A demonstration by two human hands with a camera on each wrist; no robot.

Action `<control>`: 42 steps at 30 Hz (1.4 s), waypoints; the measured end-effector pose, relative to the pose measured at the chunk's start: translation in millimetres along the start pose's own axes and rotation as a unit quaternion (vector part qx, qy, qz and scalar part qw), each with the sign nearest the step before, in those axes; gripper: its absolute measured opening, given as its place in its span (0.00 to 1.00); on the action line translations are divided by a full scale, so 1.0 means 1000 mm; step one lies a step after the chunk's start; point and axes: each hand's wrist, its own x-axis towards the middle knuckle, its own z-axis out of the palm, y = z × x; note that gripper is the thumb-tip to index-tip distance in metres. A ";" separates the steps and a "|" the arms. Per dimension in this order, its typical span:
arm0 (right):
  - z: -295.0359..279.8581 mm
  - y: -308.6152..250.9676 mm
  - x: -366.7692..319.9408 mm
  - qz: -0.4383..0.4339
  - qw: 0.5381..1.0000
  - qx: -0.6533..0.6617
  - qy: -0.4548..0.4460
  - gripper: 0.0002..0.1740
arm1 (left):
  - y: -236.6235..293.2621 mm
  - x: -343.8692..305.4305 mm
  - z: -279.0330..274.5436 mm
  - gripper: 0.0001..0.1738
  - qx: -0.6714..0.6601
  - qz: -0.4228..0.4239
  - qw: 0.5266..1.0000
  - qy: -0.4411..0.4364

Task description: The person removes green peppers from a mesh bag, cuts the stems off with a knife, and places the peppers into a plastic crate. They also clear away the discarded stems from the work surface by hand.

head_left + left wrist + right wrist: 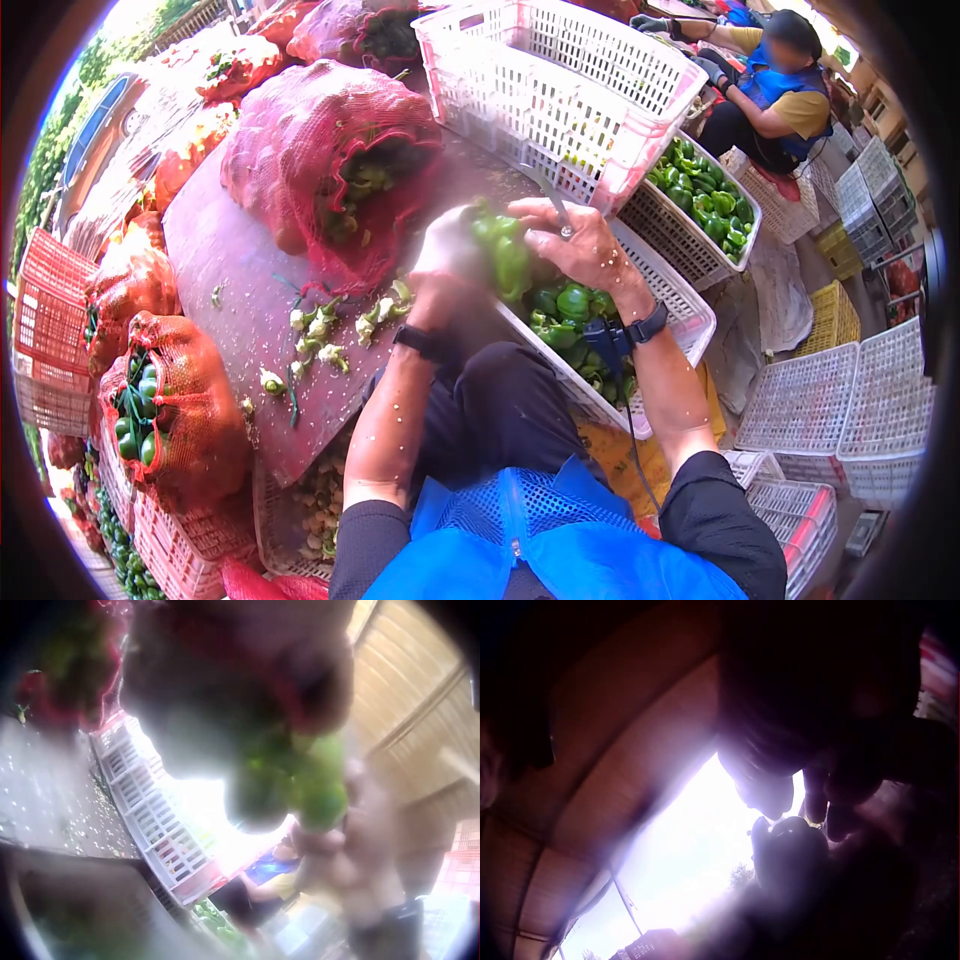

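My left hand (452,248), blurred and brightly lit, grips a green bell pepper (505,255) above a white crate (690,318). In the left wrist view the same pepper (319,787) shows blurred between the two hands. My right hand (585,255) is close against the pepper's other side, fingers curled. It holds a small knife (545,188), the thin metal blade sticking up and away from me; the grip is mostly hidden by the fingers. Green bell peppers (570,310) fill the crate beneath. Pale cut-out pepper cores (332,352) and seeds lie on the table (215,250) left of my hands.
A large red mesh sack (300,150) lies open on the table, peppers inside. Orange mesh sacks (190,430) stand at left. A tall white crate (560,100) is ahead, beside another crate of peppers (705,195). A seated person (775,90) works at far right, near stacked crates (800,400).
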 end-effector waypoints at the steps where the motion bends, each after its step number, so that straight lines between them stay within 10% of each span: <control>1: -0.001 -0.001 0.000 0.003 1.000 0.002 -0.018 0.22 | 0.002 0.001 -0.002 0.14 -0.010 -0.006 1.000 -0.017; 6: -0.003 -0.008 0.000 -0.083 0.984 -0.151 -0.035 0.24 | 0.019 0.001 -0.004 0.14 0.054 0.079 0.995 -0.028; 20: -0.017 0.002 -0.014 -0.111 0.963 -0.246 -0.007 0.21 | 0.049 0.024 0.010 0.26 -0.024 -0.060 0.974 -0.219; 22: -0.021 -0.003 -0.022 0.057 0.992 -0.103 0.036 0.21 | 0.048 0.022 0.024 0.27 0.029 0.004 0.977 -0.211; 30: -0.018 0.027 -0.032 0.106 0.982 -0.031 0.154 0.14 | 0.039 0.024 0.067 0.32 0.091 0.130 0.975 -0.158; 37: -0.013 0.059 -0.043 0.172 0.912 -0.058 0.369 0.11 | 0.101 0.057 0.025 0.33 0.180 -0.059 0.928 -0.321; 40: -0.041 0.050 -0.055 0.134 0.841 0.217 0.477 0.18 | 0.053 0.034 0.055 0.24 -0.031 0.015 0.999 0.007; 42: -0.052 0.039 -0.076 0.181 0.879 0.202 0.393 0.22 | 0.058 0.036 0.049 0.23 -0.036 -0.020 0.999 -0.009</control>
